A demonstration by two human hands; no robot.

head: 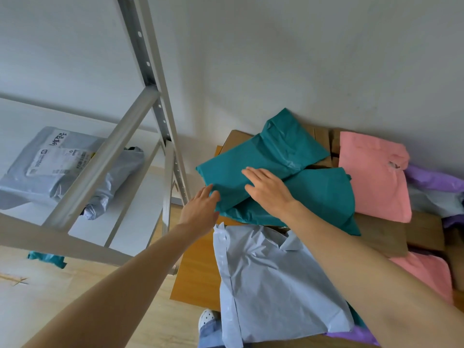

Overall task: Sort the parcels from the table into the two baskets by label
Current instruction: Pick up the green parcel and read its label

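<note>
Head camera: the right hand (268,189) lay flat, fingers straight, on the top teal parcel (263,156) — likely steadying it. The left hand (200,209), fingers nearly straight, touched its near corner, seemingly to slip under for a lift. The parcel rested on a second teal parcel (324,197) on the desk (198,270) — no basket showed.

Grey metal shelving rack (108,156) at left, white wall (301,59), pale wooden floor (75,292), white perforated shoe (207,318)
</note>
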